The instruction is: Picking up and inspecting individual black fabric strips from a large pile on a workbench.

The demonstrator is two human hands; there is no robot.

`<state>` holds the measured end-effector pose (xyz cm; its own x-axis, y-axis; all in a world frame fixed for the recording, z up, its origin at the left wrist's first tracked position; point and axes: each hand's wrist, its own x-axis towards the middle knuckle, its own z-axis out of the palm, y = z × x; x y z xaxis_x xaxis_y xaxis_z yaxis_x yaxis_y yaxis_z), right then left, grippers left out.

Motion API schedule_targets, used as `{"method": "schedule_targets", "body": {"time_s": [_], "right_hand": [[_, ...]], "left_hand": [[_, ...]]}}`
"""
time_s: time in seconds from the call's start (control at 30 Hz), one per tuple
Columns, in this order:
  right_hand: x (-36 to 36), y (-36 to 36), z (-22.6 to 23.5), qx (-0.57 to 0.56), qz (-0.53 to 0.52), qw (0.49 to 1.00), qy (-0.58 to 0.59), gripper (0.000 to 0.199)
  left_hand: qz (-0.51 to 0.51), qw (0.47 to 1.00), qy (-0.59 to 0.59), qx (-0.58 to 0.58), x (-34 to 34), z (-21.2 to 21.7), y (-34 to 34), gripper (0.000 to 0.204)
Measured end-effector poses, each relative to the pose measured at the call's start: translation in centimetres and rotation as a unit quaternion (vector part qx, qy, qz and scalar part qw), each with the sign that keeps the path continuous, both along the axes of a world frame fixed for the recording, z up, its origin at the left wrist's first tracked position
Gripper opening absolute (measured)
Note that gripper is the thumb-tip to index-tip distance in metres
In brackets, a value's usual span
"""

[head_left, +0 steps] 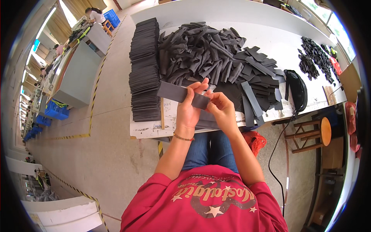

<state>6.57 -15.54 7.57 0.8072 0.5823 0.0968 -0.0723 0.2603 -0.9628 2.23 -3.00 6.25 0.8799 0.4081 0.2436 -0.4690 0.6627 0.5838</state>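
"Two hands show in the head view, the left hand (185, 112) and the right hand (224, 111), with one dark strip (172, 91) between them. Where is it?"

"Raised above the near side of the white worktop (278, 41), its left end beside the stacked row (143, 69), the loose heap (201, 50) beyond it."

"And the fingers?"

"Both sets grasp it: the left thumb crosses its face with fingers behind, and the right fingers pinch its right end."

"How would it handle?"

"Light and thin, I'd judge. The free left end stays straight, so it has some stiffness, yet pieces in the heap curl, so probably pliable. Hardly fragile; slippery, I cannot tell."

"Best hold?"

"Flat faces, near the middle and at one end. Squeezed edgewise, it could bow."
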Motion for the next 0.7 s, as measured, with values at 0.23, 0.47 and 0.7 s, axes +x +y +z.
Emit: {"method": "schedule_targets", "body": {"time_s": [0.23, 0.47, 0.7], "right_hand": [[-0.2, 0.6, -0.6, 0.051, -0.028, 0.998, -0.016, 0.019], [-0.6, 0.6, 0.2, 0.002, -0.207, 0.924, -0.321, 0.009], [1.2, -4.6, 1.9, 0.002, -0.208, 0.936, -0.285, 0.003]], "left_hand": [[-0.001, 0.999, 0.027, -0.034, -0.1, 0.1, -0.6, 0.034], [0.032, 0.999, 0.025, -0.004, -0.5, 0.5, -1.3, 0.031], [0.069, 0.981, -0.102, -0.149, -1.9, 1.0, 5.1, 0.029]]}}
